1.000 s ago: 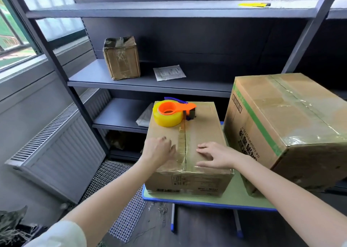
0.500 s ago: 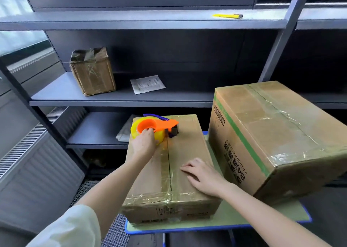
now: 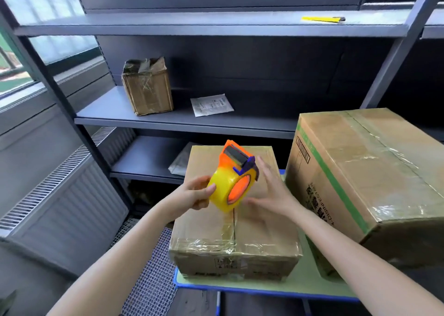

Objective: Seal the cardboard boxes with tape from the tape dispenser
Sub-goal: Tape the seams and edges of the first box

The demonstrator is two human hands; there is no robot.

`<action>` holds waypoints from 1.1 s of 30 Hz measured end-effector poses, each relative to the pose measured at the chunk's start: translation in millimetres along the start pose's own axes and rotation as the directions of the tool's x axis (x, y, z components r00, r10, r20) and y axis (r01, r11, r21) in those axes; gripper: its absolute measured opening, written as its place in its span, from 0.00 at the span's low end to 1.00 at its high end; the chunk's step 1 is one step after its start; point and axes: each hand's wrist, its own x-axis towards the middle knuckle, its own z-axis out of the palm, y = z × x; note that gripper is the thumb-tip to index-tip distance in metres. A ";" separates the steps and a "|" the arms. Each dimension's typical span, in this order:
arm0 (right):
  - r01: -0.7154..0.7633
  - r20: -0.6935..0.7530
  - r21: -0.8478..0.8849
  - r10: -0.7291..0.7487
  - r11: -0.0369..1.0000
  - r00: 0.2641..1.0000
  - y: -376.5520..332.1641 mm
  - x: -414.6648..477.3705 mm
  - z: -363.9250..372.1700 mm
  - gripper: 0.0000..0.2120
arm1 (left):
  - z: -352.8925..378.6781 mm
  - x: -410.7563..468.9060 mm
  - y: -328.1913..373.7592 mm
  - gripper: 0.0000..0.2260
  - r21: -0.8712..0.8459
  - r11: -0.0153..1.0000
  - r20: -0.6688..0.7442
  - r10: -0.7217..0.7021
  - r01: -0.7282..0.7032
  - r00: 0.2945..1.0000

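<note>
Yellow dispenser (image 3: pixel 229 186), left hand (image 3: pixel 192 194) fingers hidden behind

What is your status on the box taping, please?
Left hand grips tape dispenser, held above small box. Right hand open beside dispenser. Box seam already shows tape. Nothing in the way.

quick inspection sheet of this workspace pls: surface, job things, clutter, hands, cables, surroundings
surface: table, green top, blue edge, carries both boxes
job's things: small box, tape over its top seam; large box at its right, also taped; dispenser held above small box
clutter: on shelving: worn box, paper; yellow cutter higher up; bag lower down
grippers: left hand grips dispenser; right hand open beside it, contact unclear
cables: nothing seen
surroundings: shelving behind table; radiator, window at left
</note>
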 end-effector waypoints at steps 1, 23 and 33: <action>0.050 0.025 0.047 -0.051 0.998 0.998 -6.2 -1.2 -2.2 0.54 | 2.7 -5.1 -3.4 0.12 -0.070 0.997 0.049 -0.008 0.011 0.999; 0.095 -0.106 -0.342 -0.139 0.935 0.985 -34.4 -50.8 -27.0 0.29 | 61.5 -23.5 -3.0 0.09 -0.092 0.995 -0.311 -0.059 0.032 0.948; 0.091 0.040 -0.511 -0.083 0.855 0.996 -34.8 -50.5 -26.9 0.33 | 56.4 -26.4 9.1 0.08 -0.334 0.935 -0.288 -0.225 0.122 0.931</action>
